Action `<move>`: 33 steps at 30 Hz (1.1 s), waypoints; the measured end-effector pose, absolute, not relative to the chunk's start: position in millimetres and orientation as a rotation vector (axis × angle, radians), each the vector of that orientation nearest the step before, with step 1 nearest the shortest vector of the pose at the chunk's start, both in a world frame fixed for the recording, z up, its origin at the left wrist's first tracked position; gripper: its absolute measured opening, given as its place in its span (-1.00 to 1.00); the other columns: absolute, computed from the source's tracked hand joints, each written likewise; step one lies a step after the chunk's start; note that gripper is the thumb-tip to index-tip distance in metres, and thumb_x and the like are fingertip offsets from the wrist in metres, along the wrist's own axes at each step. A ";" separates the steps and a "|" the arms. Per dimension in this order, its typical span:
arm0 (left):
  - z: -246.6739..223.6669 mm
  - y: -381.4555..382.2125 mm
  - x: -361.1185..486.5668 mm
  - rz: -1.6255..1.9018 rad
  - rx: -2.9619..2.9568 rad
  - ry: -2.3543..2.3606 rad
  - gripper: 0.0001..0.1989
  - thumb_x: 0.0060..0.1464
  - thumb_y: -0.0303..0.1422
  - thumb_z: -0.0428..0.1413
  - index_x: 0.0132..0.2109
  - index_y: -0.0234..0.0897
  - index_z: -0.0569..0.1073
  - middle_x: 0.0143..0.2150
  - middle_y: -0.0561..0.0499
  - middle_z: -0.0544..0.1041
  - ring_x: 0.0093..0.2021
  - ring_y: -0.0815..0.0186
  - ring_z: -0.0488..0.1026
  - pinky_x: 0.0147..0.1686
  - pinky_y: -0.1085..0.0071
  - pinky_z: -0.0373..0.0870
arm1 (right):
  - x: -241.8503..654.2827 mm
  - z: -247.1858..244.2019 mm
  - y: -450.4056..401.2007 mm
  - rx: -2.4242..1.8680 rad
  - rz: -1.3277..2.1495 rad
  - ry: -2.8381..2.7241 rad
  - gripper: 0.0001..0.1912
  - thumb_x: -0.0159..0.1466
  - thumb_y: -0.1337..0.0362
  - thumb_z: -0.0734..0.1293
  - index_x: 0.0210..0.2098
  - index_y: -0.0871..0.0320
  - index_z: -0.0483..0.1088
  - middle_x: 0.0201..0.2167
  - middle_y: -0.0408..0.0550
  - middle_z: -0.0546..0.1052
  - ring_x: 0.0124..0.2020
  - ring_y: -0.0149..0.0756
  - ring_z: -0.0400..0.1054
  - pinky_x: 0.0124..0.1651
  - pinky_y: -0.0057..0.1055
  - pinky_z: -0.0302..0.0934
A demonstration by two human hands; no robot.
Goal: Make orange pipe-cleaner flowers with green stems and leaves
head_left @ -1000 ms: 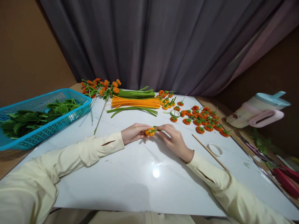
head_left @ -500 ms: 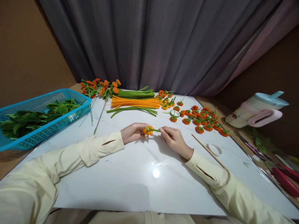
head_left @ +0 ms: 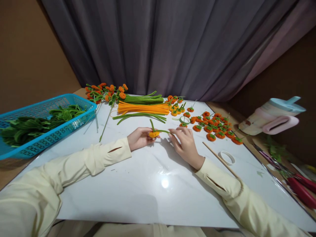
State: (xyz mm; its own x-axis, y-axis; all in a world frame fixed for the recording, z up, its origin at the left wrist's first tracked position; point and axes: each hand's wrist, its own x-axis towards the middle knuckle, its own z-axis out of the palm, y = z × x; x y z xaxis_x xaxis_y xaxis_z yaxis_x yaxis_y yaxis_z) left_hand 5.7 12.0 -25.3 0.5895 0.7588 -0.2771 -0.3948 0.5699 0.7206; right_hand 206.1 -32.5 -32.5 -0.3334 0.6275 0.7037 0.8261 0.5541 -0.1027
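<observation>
Fuzzy orange flowers (head_left: pixel 214 122), bundled orange stems (head_left: pixel 143 108), a blue basket (head_left: pixel 53 136) of green leaves (head_left: pixel 27 129) and red-handled tools (head_left: pixel 301 193) mark a small handicraft corner, its marble-look counter (head_left: pixel 138 194) set against a drawn grey curtain (head_left: pixel 153 42), apparently in a home

White marbled tabletop (head_left: pixel 118 197) seen. Orange chenille stems (head_left: pixel 144 108) laid at 12 o'clock, flanked by green chenille stems (head_left: pixel 142 99); orange-headed stems (head_left: pixel 112 88) piled at 11; perforated blue basket (head_left: pixel 74 124) set at 10; yellow chenille fruits (head_left: pixel 174 113), green tape roll (head_left: pixel 189 121) placed at 1; orange chenille fruits (head_left: pixel 214 122) clustered at 2; wooden stick (head_left: pixel 214 154), white tape roll (head_left: pixel 229 164) at 3.
</observation>
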 end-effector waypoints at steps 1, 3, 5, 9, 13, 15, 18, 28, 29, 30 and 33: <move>-25.9 12.2 6.4 0.735 0.673 0.628 -0.81 0.05 -0.56 -0.09 -0.31 -0.50 0.43 -0.44 -0.18 0.46 -0.43 0.33 0.42 -0.41 0.47 0.35 | 205.2 -30.9 -32.7 -1.148 -0.411 -2.031 -0.78 0.29 0.28 0.16 -0.13 0.19 0.35 -0.26 0.06 0.50 -0.11 -0.16 0.28 -0.08 -0.26 0.01; -27.1 12.1 7.9 0.742 0.722 0.631 -0.82 0.03 -0.59 -0.06 -0.27 -0.49 0.43 -0.41 -0.16 0.48 -0.41 0.34 0.44 -0.37 0.48 0.37 | 203.3 -28.4 -34.0 -1.119 -0.485 -1.996 -0.77 0.27 0.30 0.20 -0.08 0.17 0.30 -0.12 0.05 0.46 0.03 -0.12 0.20 0.02 -0.19 -0.09; -28.5 10.8 9.0 0.758 0.773 0.628 -0.83 0.01 -0.60 -0.01 -0.24 -0.47 0.44 -0.38 -0.15 0.49 -0.38 0.34 0.46 -0.33 0.48 0.38 | 201.0 -27.4 -36.5 -1.076 -0.509 -2.021 -0.81 0.26 0.30 0.22 -0.12 0.16 0.31 -0.14 0.02 0.47 0.00 -0.14 0.23 0.00 -0.20 -0.08; -31.8 4.7 10.4 0.825 0.876 0.630 -0.81 -0.02 -0.58 0.07 -0.20 -0.45 0.46 -0.31 -0.13 0.51 -0.32 0.36 0.46 -0.29 0.48 0.38 | 195.6 -28.3 -41.3 -0.965 -0.468 -2.136 -0.87 0.26 0.34 0.23 -0.18 0.16 0.29 -0.25 -0.03 0.50 -0.12 -0.21 0.29 -0.06 -0.25 -0.03; -33.7 -1.0 11.6 0.859 1.021 0.667 -0.77 -0.05 -0.51 0.14 -0.17 -0.44 0.49 -0.28 -0.10 0.51 -0.36 0.41 0.43 -0.36 0.52 0.38 | 192.3 -30.6 -41.3 -0.906 -0.341 -2.177 -0.85 0.26 0.38 0.22 -0.15 0.17 0.25 -0.23 -0.02 0.48 -0.13 -0.23 0.29 -0.08 -0.25 0.00; -33.2 -2.3 11.7 0.871 1.044 0.693 -0.76 -0.09 -0.46 0.18 -0.20 -0.45 0.50 -0.30 -0.10 0.51 -0.38 0.40 0.42 -0.39 0.51 0.38 | 192.3 -31.9 -40.0 -0.898 -0.250 -2.173 -0.85 0.26 0.41 0.21 -0.16 0.17 0.25 -0.24 -0.02 0.47 -0.15 -0.23 0.29 -0.10 -0.25 0.02; -31.1 -2.7 10.8 0.859 1.071 0.679 -0.70 -0.11 -0.36 0.22 -0.21 -0.49 0.51 -0.29 -0.15 0.51 -0.33 0.33 0.44 -0.35 0.46 0.40 | 194.1 -33.2 -37.8 -0.901 -0.089 -2.133 -0.87 0.25 0.41 0.21 -0.19 0.16 0.27 -0.29 -0.02 0.46 -0.20 -0.23 0.28 -0.13 -0.25 0.07; -35.0 -7.4 10.1 0.923 1.482 0.764 -0.48 -0.13 -0.35 0.23 0.03 -0.40 0.40 -0.07 -0.12 0.49 -0.13 0.20 0.44 -0.10 0.30 0.36 | 199.0 -33.0 -33.5 -1.021 0.463 -1.838 -0.92 0.19 0.34 0.28 -0.29 0.14 0.36 -0.30 -0.07 0.47 -0.23 -0.28 0.35 -0.16 -0.34 0.22; -35.5 -7.8 10.1 0.945 1.506 0.762 -0.51 -0.13 -0.35 0.23 0.00 -0.41 0.41 -0.08 -0.13 0.49 -0.12 0.20 0.44 -0.10 0.32 0.37 | 198.7 -33.2 -33.3 -1.018 0.487 -1.829 -0.92 0.19 0.34 0.28 -0.29 0.14 0.36 -0.30 -0.08 0.47 -0.23 -0.29 0.35 -0.17 -0.35 0.23; -35.7 -8.2 10.0 0.959 1.526 0.760 -0.54 -0.12 -0.35 0.23 -0.03 -0.41 0.42 -0.10 -0.13 0.50 -0.13 0.20 0.45 -0.13 0.33 0.39 | 198.5 -33.3 -33.3 -1.013 0.501 -1.825 -0.92 0.18 0.34 0.29 -0.29 0.14 0.36 -0.30 -0.09 0.48 -0.24 -0.30 0.35 -0.17 -0.36 0.23; -34.3 -9.1 9.7 0.954 1.547 0.768 -0.58 -0.09 -0.33 0.20 -0.06 -0.43 0.41 -0.19 -0.13 0.54 -0.22 0.22 0.48 -0.26 0.37 0.44 | 198.5 -33.5 -34.4 -0.991 0.487 -1.844 -0.92 0.19 0.36 0.28 -0.28 0.14 0.35 -0.30 -0.09 0.47 -0.24 -0.31 0.35 -0.17 -0.36 0.23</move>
